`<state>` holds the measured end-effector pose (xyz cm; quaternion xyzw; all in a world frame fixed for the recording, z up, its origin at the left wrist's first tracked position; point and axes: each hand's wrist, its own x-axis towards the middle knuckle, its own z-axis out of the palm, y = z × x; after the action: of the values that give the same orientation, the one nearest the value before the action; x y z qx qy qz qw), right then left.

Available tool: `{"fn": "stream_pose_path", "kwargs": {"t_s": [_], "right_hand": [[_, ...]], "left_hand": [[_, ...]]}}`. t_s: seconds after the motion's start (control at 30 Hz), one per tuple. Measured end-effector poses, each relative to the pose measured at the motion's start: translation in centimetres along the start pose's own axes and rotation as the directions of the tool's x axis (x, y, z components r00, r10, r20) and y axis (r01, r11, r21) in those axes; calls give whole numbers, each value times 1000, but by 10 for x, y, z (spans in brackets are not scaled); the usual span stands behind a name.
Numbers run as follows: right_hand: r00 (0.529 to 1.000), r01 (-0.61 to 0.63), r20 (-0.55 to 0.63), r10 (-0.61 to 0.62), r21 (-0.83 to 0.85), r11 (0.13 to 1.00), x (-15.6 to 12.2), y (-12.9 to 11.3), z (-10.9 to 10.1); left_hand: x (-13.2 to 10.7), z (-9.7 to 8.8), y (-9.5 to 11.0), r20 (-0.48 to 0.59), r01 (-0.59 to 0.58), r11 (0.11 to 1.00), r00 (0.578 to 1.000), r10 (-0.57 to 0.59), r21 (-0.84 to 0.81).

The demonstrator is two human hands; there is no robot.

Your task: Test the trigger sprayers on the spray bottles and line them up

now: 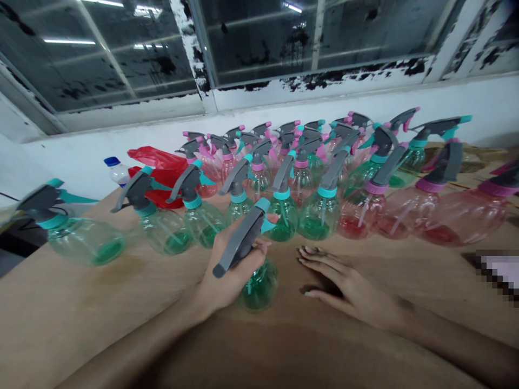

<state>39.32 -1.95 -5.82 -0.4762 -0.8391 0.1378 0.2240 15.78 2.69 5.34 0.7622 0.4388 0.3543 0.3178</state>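
My left hand [231, 270] is wrapped round the neck of a green spray bottle [259, 289], just under its grey and teal trigger head. The bottle is upright, its round green body low at the table, and part of it is hidden by my fingers. To the right, my right hand [344, 281] lies palm down with fingers stretched out, holding nothing. Right behind both hands stands a row of similar bottles, among them a green spray bottle [319, 219] with a teal collar and a pink spray bottle [362, 216] with a pink collar.
More pink and green spray bottles crowd the back of the wooden table [170, 346]. A red plastic bag [158, 167] and a blue-capped bottle [117, 172] are at the back left. A pixelated patch [500, 273] covers something at the right edge. Windows [316, 38] rise behind.
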Motion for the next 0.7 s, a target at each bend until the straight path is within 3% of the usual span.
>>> {"fn": "stream_pose_path", "kwargs": {"t_s": [0.7], "right_hand": [[1000,4,1,-4,1,1000,-1,2,3]], "left_hand": [[0,0,5,16,-5,999,1000,6,-50]]}}
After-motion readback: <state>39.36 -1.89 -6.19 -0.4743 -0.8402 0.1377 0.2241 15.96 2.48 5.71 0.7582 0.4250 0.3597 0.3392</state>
